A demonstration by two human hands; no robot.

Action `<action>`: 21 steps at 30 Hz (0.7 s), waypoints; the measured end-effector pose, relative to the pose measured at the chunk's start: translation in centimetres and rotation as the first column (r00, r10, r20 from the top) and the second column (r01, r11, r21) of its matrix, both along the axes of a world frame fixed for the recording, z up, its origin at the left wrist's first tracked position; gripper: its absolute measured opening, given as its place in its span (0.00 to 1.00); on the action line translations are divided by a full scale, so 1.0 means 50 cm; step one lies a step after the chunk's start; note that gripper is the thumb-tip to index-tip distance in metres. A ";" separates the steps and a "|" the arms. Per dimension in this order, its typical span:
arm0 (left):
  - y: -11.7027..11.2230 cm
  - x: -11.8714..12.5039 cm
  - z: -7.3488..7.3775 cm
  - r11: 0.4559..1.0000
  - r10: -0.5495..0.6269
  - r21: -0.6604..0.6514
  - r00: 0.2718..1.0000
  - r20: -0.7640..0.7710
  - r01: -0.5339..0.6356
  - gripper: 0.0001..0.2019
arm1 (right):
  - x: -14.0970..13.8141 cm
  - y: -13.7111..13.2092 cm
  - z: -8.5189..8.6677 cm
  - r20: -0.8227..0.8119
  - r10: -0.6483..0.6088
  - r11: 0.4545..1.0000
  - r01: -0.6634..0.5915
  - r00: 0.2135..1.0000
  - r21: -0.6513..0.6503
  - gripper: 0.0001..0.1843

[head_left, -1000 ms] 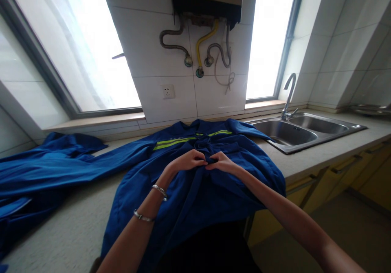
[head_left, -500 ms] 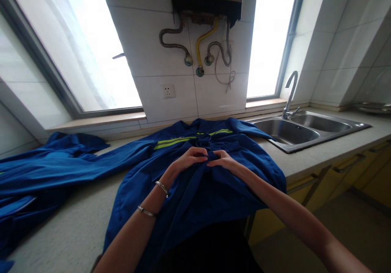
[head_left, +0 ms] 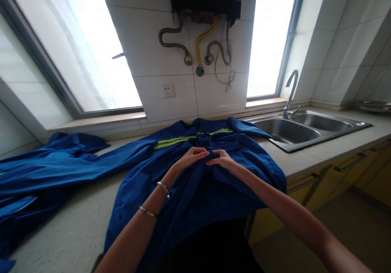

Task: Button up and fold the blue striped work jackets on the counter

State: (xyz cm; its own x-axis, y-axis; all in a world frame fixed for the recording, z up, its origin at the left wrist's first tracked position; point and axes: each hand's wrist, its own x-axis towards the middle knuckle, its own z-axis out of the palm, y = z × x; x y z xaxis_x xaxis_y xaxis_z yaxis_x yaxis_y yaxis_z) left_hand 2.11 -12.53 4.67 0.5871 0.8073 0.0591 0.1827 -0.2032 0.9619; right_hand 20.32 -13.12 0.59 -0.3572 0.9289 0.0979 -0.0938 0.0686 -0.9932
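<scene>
A blue work jacket (head_left: 232, 183) with yellow-green reflective stripes (head_left: 174, 142) lies spread on the stone countertop (head_left: 70, 228), its collar toward the wall. At the middle of its chest, my left hand (head_left: 190, 159) and my right hand (head_left: 221, 160) pinch the dark blue front edge of the jacket from either side, almost meeting. Two metal bangles (head_left: 163, 188) circle my left wrist and forearm. Part of the jacket's lower front hangs over the counter edge toward me.
A crumpled blue garment (head_left: 39, 171) lies on the counter to the left, meeting the jacket's sleeve. A steel double sink (head_left: 285, 130) with a faucet (head_left: 291, 94) is at the right. Tiled wall, pipes and bright windows stand behind; yellow cabinets (head_left: 330, 183) are below.
My left hand has shifted slightly right along the jacket front, and the fabric under my hands lies a little flatter. The view has turned slightly.
</scene>
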 end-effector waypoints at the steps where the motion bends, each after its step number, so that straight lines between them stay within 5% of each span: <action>1: 0.001 0.001 -0.002 1.000 -0.006 0.014 1.000 -0.006 0.006 0.20 | 0.000 -0.001 0.000 0.013 -0.008 1.000 0.009 1.000 -0.006 0.19; 13: -0.003 0.011 -0.017 0.968 0.026 -0.247 0.968 0.248 0.037 0.17 | 0.002 -0.007 -0.006 -0.044 -0.025 0.997 0.028 0.999 0.066 0.19; 21: 0.000 0.005 -0.013 0.961 0.006 -0.262 0.947 0.322 0.083 0.12 | 0.003 -0.027 0.021 -0.085 -0.069 0.995 0.075 0.994 0.069 0.17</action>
State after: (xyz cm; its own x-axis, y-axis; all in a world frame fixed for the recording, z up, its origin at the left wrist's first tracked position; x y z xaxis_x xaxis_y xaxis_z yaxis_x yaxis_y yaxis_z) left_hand 2.36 -12.50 4.03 0.6047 0.7958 0.0313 -0.1432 0.0700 0.9872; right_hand 20.46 -14.48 1.62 -0.2780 0.9413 0.1912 -0.1670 0.1486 -0.9747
